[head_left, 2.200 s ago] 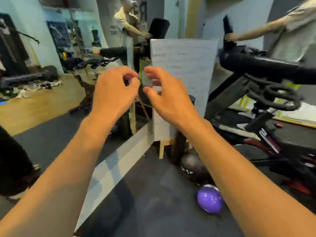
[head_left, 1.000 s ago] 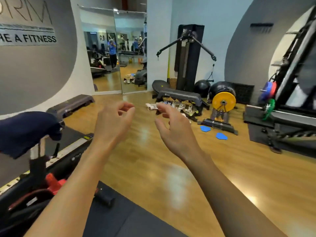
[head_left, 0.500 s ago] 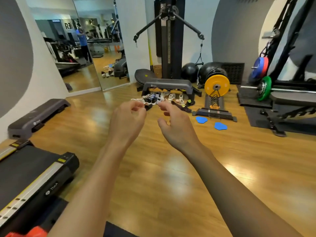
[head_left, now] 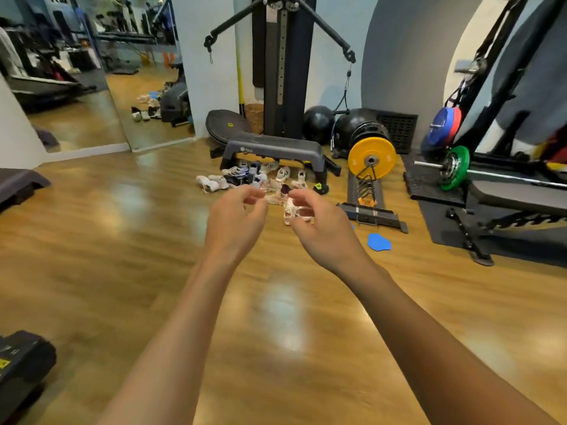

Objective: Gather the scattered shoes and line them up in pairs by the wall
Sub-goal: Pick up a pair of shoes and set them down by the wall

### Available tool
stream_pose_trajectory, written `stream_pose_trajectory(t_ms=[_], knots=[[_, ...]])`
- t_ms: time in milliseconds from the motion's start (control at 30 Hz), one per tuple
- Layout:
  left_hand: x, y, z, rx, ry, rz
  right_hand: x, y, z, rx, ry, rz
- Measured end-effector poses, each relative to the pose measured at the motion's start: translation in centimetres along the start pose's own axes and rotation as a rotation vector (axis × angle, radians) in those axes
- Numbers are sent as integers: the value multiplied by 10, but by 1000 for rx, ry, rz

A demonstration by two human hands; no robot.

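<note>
Head camera caught both hands up and empty: left hand point(head_left: 236, 220) and right hand point(head_left: 323, 231) hung mid-air, fingers point(head_left: 253, 194) loosely curled, grasping nothing, likely readied for a pickup. The shoes point(head_left: 245, 177) lay in a jumble on the wooden floor point(head_left: 122, 240), just in front of the grey step platform point(head_left: 273, 147), well ahead of the hands. Nothing was paired by the wall yet.

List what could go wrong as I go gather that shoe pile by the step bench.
1. The blue slider disc lies on the glossy floor near the shoes; stepping on it may cause a slip.
2. Some shoes sit under the step bench, where they are easy to miss.
3. Many look similarly pale and lie jumbled, so pairs may get mismatched.
</note>
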State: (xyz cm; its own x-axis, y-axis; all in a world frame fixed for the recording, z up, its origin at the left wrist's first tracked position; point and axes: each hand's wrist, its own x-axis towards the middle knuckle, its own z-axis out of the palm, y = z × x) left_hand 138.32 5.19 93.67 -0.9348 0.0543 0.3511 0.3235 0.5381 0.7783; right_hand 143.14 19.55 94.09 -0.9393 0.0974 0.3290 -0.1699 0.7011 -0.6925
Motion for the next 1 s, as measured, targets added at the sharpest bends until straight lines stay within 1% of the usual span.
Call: stream_pose_trajectory(t_ms=[100, 233, 400, 533, 733, 867, 1000], knots=[[74, -9, 38, -32, -85, 42, 60, 27, 7, -17, -2, 60], [170, -25, 84, -33, -148, 76, 145, 67, 9, -39, 59, 122], [281, -66, 129, -59, -129, 47, 254, 128, 23, 52, 111, 207], [369, -97, 160, -21, -168, -4, 351, 173, 45, 91, 103, 232], [501, -140, 183, -6, -139, -28, 493, 205, 86, 97, 72, 237], [581, -173, 217, -16, -196, -19, 571, 226, 121, 54, 77, 220], [660, -194, 246, -47, -273, 10, 634, 245, 142, 18, 95, 303]])
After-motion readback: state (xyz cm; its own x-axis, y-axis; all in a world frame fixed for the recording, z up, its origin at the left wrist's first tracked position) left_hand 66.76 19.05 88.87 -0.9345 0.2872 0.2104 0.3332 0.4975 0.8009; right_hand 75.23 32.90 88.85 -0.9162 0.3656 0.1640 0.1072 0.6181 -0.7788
